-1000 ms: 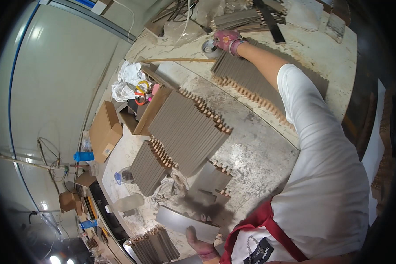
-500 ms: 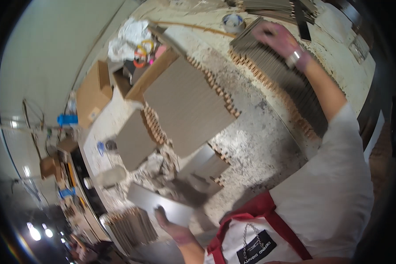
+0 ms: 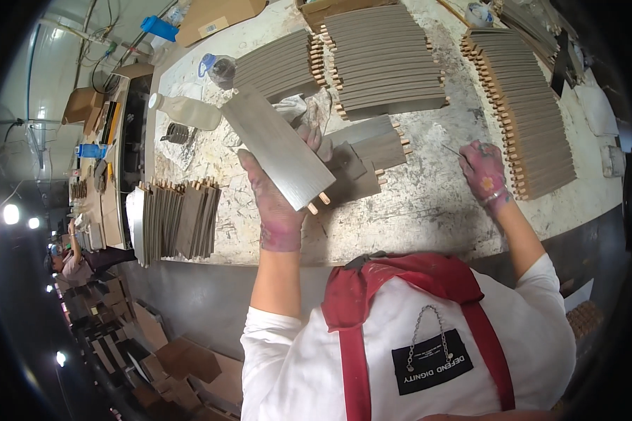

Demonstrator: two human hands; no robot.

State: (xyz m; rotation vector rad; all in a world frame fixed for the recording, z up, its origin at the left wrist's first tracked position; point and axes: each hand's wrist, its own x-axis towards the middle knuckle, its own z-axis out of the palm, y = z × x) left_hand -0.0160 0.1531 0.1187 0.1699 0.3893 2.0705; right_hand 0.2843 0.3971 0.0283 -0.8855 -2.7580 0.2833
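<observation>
My left hand (image 3: 274, 203), in a pink glove, grips a grey wood-grain board (image 3: 281, 144) by its lower left edge. The board is tilted above the table, and two wooden dowels (image 3: 319, 203) stick out of its near end. My right hand (image 3: 483, 172), also in a pink glove, is closed over the table at the right. A thin, pointed tool (image 3: 451, 149) shows at its fingertips; most of it is hidden in the hand. Between the hands lie loose grey boards (image 3: 372, 144) with dowels, partly behind the held board.
Rows of dowelled boards stand at the back (image 3: 383, 59), the right (image 3: 530, 112) and the left front (image 3: 179, 221). A crumpled cloth (image 3: 316, 112), a whitish plastic bottle (image 3: 186, 112) and a clear jug with a blue handle (image 3: 221, 69) lie on the stained table (image 3: 428, 210).
My view has turned. My right hand has come back from over the right-hand row of boards toward me. My left hand still holds the board, now turned with its dowelled end toward me.
</observation>
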